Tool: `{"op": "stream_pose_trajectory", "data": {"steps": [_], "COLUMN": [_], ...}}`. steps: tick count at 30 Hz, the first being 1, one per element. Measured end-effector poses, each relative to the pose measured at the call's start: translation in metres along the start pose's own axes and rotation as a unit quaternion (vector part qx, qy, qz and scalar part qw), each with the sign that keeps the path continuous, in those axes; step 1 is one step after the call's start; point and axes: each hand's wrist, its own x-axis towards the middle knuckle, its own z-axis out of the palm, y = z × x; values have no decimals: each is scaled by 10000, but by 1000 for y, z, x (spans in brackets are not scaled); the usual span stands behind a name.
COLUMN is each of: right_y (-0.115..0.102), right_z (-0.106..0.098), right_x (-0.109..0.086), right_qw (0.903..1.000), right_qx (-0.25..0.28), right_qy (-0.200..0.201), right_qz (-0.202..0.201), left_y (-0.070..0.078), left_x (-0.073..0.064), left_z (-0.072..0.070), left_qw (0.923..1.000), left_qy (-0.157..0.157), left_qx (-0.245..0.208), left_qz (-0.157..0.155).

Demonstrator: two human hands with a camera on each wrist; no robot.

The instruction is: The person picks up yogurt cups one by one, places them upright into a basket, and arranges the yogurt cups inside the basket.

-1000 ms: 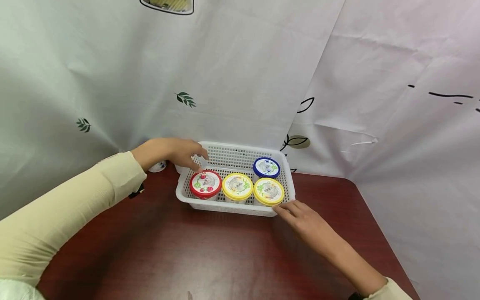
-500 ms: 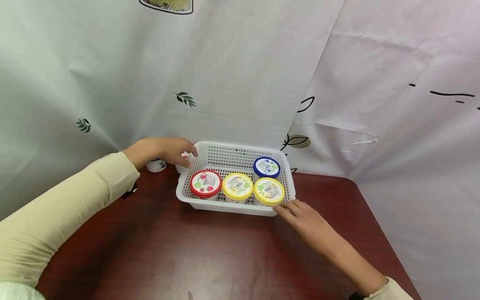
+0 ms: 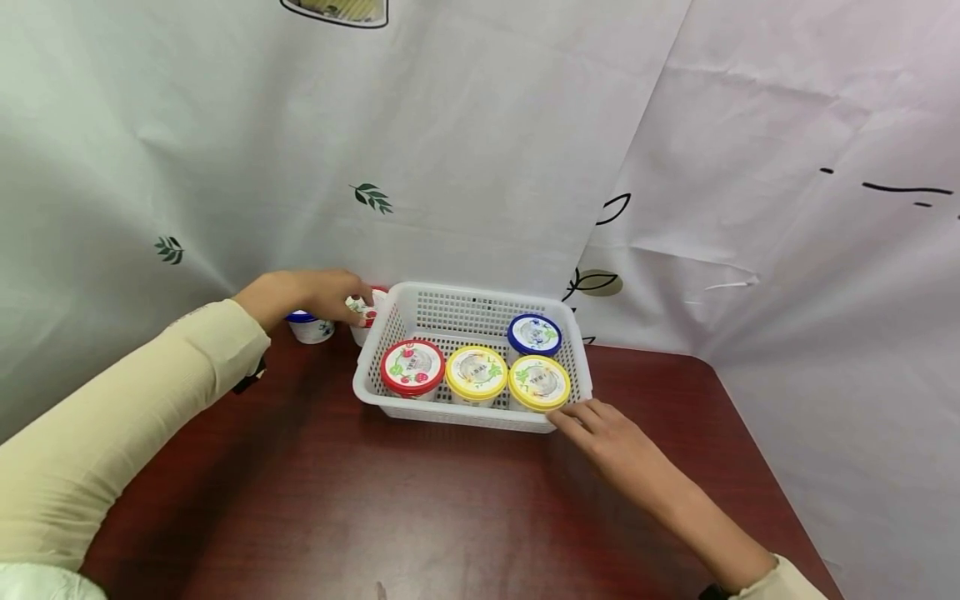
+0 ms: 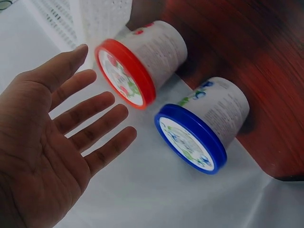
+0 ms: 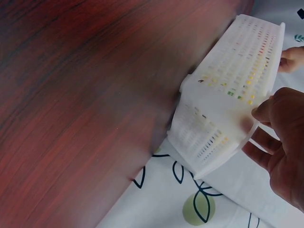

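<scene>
My left hand [image 3: 322, 293] is over the back left of the table, fingers extended and thumb apart in the left wrist view. Its fingertips are close to a white paper tub with a red lid [image 4: 126, 73], which stands just left of the white plastic basket [image 3: 465, 416]. A blue-lidded tub [image 4: 192, 137] stands beside that one. At the basket's near right corner, my right hand [image 5: 285, 142] grips the rim, thumb on the outer side and fingers behind it. Inside the basket, a red-lidded tub [image 3: 412, 367] and two yellow-lidded tubs [image 3: 476, 372] form the front row; a blue-lidded tub [image 3: 534, 334] is behind.
The dark red wooden table [image 3: 450, 500] extends in front of the basket. A pale printed cloth [image 3: 480, 167] hangs close behind the basket and along both sides. The table's right edge [image 3: 772, 483] runs past my right forearm.
My left hand has moved left from over the basket's left side to the tubs outside it, uncovering more of them. My right hand and the basket have stayed put.
</scene>
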Motion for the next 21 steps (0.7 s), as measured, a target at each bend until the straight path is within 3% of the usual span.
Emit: {"op": "stream_pose_trajectory", "data": {"steps": [9, 21], "right_y": [0, 0], "right_z": [2, 0], "right_x": [-1, -2], "right_qw": [10000, 9999], "right_qx": [-28, -11], "right_qy": [13, -71], "right_qz": [22, 92], "left_y": [-19, -44], "left_x": [3, 4], "left_z": [5, 14], "left_qw": [9986, 9967], "left_qy": [1, 241], "left_qx": [-140, 189], "left_qz": [-501, -746]}}
